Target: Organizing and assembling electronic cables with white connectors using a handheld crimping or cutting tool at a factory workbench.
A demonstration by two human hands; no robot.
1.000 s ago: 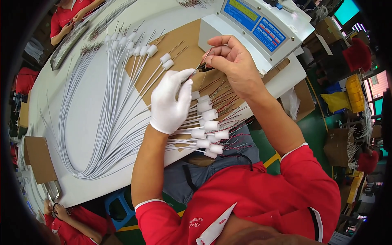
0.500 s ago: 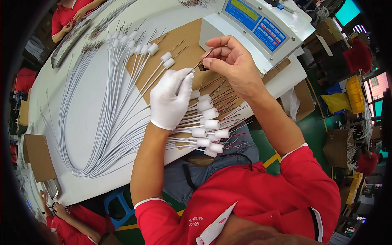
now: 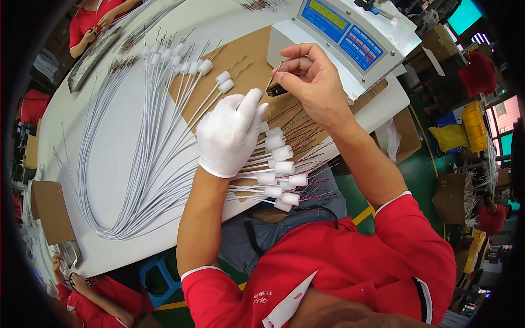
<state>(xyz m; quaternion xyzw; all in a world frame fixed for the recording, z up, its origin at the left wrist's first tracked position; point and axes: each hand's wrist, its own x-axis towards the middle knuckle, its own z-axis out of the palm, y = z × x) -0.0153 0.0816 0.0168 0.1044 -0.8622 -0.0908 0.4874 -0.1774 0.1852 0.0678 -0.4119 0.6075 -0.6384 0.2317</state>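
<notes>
Head view: both hands up over the cardboard (image 3: 240,44) on the bench (image 3: 101,257), raised just beyond the near fan of white cables (image 3: 123,180). Wire (image 3: 269,84), thin and dark reddish, sits in the gap between them, to the upper right of the gloved left hand (image 3: 227,134) and at the fingertips of the bare right hand (image 3: 317,87). Its long axis runs steeply, low end toward the left hand, high end into the right fingers. Right hand is nearer, in fact touching: thumb and forefinger narrowed on the wire, other fingers curled. Left fingers bunched close together, forefinger extended; a small reddish bit shows by the tips, but cannot tell if they grip it or whether it belongs to the same wire. Black piece (image 3: 278,91) just below the right thumb; kind unclear, and cannot tell if held. White caps (image 3: 283,168) with twisted leads (image 3: 306,136) lie nearer the body, below the hands; the machine (image 3: 358,35) with its keypad stands beyond the right hand. Against the frame half a second back: left hand rolled, more of its back showing, and slightly lower left; the wire then bridged both sets of fingertips, now a gap shows on the left side. Right hand slightly higher; cables and caps much as they were.
</notes>
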